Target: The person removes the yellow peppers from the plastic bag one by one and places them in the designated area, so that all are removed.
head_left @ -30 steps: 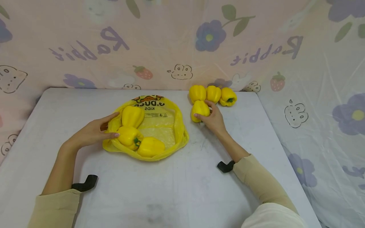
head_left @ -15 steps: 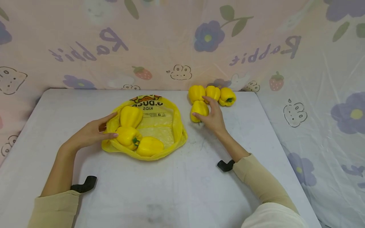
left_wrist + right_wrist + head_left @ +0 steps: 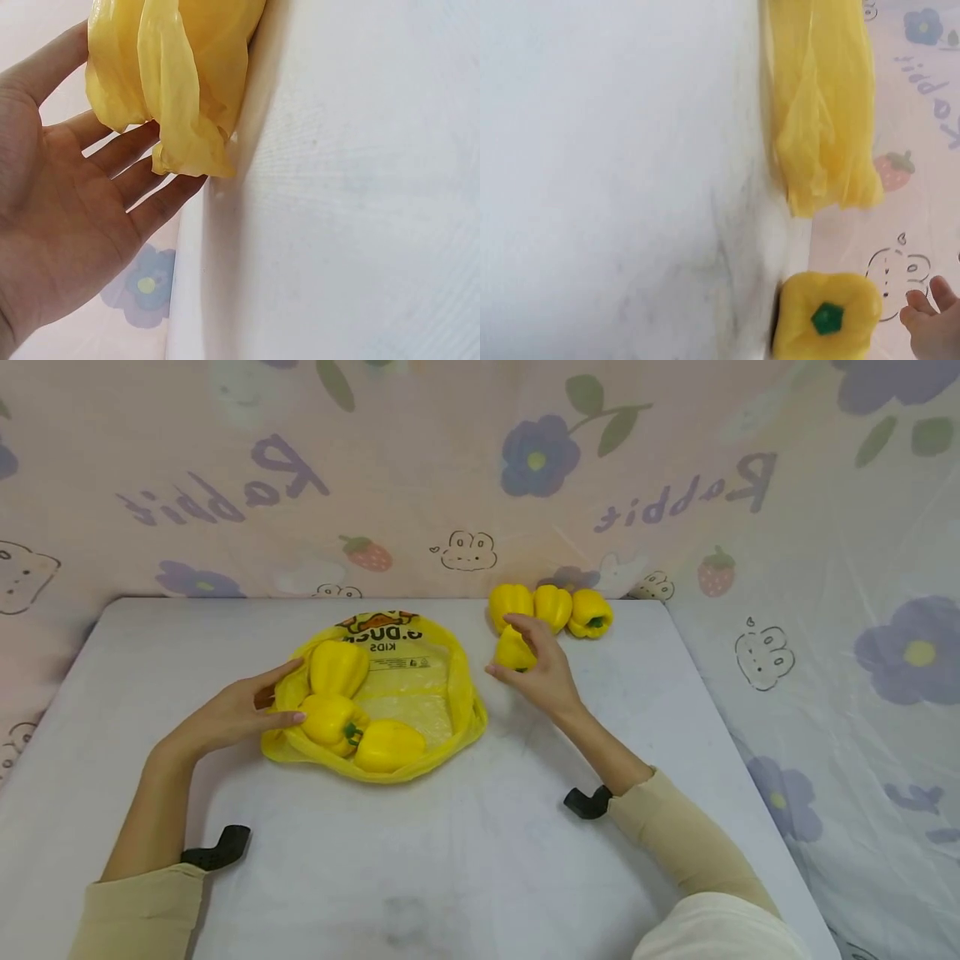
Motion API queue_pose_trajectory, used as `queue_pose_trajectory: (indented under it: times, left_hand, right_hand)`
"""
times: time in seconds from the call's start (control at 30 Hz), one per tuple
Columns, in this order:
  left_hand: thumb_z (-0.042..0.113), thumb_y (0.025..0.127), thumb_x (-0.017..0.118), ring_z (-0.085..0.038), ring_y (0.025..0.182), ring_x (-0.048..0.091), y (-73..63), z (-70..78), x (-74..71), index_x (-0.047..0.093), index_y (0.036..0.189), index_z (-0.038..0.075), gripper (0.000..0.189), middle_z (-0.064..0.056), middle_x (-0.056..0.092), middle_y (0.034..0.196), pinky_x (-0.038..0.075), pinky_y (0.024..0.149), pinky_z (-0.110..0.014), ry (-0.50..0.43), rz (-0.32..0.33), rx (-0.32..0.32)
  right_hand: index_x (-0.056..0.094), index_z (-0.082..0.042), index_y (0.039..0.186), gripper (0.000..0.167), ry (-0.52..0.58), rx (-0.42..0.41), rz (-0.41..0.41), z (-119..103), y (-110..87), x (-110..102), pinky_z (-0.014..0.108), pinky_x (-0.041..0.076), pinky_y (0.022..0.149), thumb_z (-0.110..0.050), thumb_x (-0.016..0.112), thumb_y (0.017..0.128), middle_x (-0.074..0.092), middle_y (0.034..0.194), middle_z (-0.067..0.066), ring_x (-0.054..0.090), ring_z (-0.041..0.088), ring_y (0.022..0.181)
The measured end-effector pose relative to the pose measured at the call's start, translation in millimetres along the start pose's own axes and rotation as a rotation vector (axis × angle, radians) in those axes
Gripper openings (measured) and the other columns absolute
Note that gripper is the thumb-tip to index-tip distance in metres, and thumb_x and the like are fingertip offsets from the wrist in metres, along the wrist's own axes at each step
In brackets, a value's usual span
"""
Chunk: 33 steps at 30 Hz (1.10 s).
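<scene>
A yellow plastic bag (image 3: 408,681) with black print and rolled-down sides sits mouth up, left of the table's middle. Three yellow bell peppers lie inside it: one at the back (image 3: 339,668), one at the left (image 3: 327,720) and one in front (image 3: 390,746). My left hand (image 3: 238,714) rests against the bag's left side; in the left wrist view its fingers (image 3: 169,206) are straight and spread against the plastic. My right hand (image 3: 546,672) hovers with thumb and fingers apart, partly hiding a bell pepper (image 3: 829,315) that stands stem toward the right wrist camera.
Behind the right hand, three more peppers form a row along the back edge: a left one (image 3: 510,602), a middle one (image 3: 553,607) and a right one (image 3: 591,613). A printed cloth (image 3: 420,468) hangs behind the white table (image 3: 450,877).
My right hand's thumb and fingers have come off the front pepper, and the hand has shifted slightly toward me and left. The left hand stays at the bag.
</scene>
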<state>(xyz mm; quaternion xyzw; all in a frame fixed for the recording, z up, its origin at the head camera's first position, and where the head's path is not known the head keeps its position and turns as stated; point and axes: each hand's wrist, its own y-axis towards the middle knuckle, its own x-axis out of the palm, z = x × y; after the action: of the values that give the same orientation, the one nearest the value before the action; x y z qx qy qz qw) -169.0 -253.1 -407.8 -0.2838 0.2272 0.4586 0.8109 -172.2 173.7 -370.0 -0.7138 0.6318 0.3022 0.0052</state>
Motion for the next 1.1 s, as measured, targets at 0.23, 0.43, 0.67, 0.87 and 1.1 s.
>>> queue_pose_trajectory:
  times: [0.23, 0.43, 0.67, 0.87, 1.1]
  left_hand:
    - [0.047, 0.091, 0.068, -0.051, 0.142, 0.024, -0.5, -1.0, 1.7, 0.018, 0.16, 0.017, 0.09, -0.025, 0.021, 0.16, 0.023, 0.111, -0.068, -0.01, -0.005, -0.01]
    - [0.046, 0.092, 0.068, -0.051, 0.142, 0.024, -0.4, -0.5, 0.8, 0.018, 0.16, 0.016, 0.09, -0.024, 0.021, 0.161, 0.023, 0.112, -0.068, -0.008, -0.003, -0.01]
    - [0.046, 0.091, 0.069, -0.051, 0.142, 0.025, 0.0, 0.9, 0.1, 0.019, 0.16, 0.015, 0.09, -0.024, 0.022, 0.161, 0.024, 0.111, -0.068, -0.003, -0.007, -0.015]
    - [0.045, 0.092, 0.068, -0.051, 0.142, 0.024, 0.4, 0.5, 0.3, 0.019, 0.16, 0.015, 0.09, -0.024, 0.02, 0.161, 0.023, 0.111, -0.068, -0.011, -0.01, -0.009]
    - [0.047, 0.092, 0.068, -0.051, 0.143, 0.022, -0.7, -1.2, 0.4, 0.019, 0.16, 0.014, 0.09, -0.024, 0.02, 0.161, 0.022, 0.112, -0.068, 0.001, -0.006, -0.024]
  right_hand:
    - [0.048, 0.007, 0.138, 0.066, 0.08, -0.013, -0.099, -17, -4.9, 11, 0.042, 0.032, 0.117, 0.003, 0.08, 0.08, 0.048, 0.141, 0.021, 0.044, 0.033, 0.136]
    - [0.045, 0.008, 0.139, 0.065, 0.191, -0.025, -0.195, -24, -6.4, 21, 0.055, 0.033, 0.113, 0.006, 0.077, 0.082, 0.045, 0.143, 0.024, 0.042, 0.039, 0.135]
    - [0.043, 0.012, 0.139, 0.068, 0.25, -0.075, -0.324, -28, -6.1, 31, 0.059, 0.036, 0.11, 0.011, 0.077, 0.08, 0.044, 0.141, 0.027, 0.044, 0.042, 0.131]
    - [0.043, 0.009, 0.141, 0.071, 0.282, -0.079, -0.417, -28, -5.6, 38, 0.057, 0.039, 0.109, 0.01, 0.077, 0.079, 0.046, 0.141, 0.024, 0.047, 0.034, 0.132]
    - [0.04, 0.009, 0.142, 0.075, 0.274, -0.089, -0.532, -26, -5.9, 50, 0.055, 0.039, 0.109, 0.007, 0.079, 0.079, 0.04, 0.146, 0.027, 0.046, 0.036, 0.133]
